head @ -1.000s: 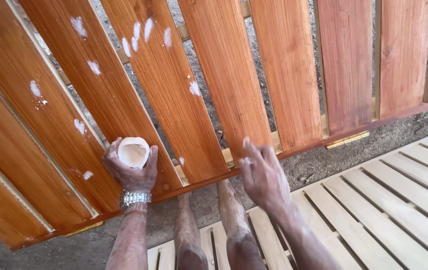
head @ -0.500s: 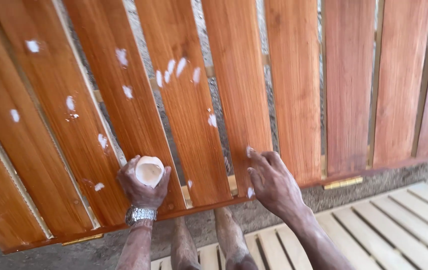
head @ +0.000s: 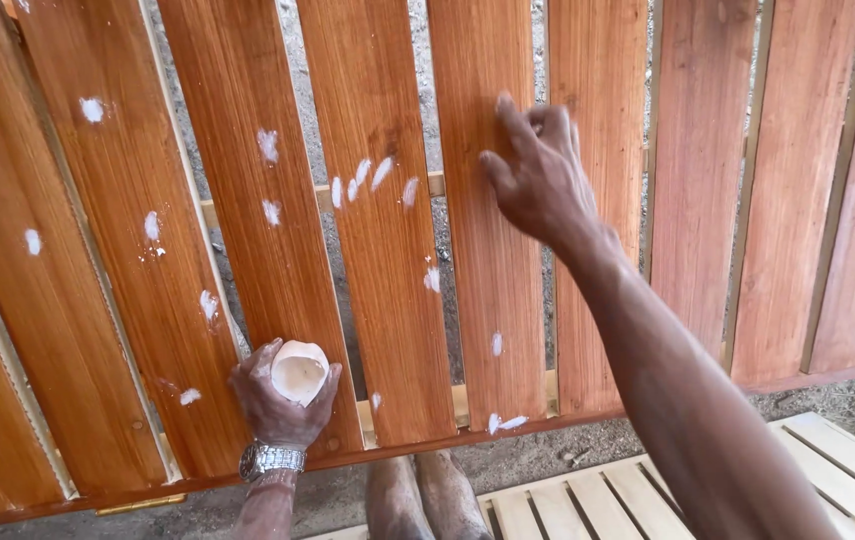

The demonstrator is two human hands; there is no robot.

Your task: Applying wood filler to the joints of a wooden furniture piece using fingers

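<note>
My left hand (head: pixel 273 405) grips a small white cup of pale filler paste (head: pixel 299 371), resting against the lower part of a reddish-brown slatted wooden panel (head: pixel 378 300). A metal watch (head: pixel 271 459) sits on that wrist. My right hand (head: pixel 538 180) is stretched far up the panel, fingers bent, fingertips touching a slat near its upper middle. White dabs of filler (head: pixel 363 182) dot several slats, with more near the bottom edge (head: pixel 504 423).
A second reddish slatted panel (head: pixel 798 200) lies to the right. An unfinished pale slatted panel (head: pixel 588 500) lies at the bottom right. My bare feet (head: pixel 418 495) stand on sandy ground (head: pixel 548 455) below the panel.
My right hand has moved from the panel's lower edge up to the upper middle of a slat. The left hand with the cup stays at the lower left.
</note>
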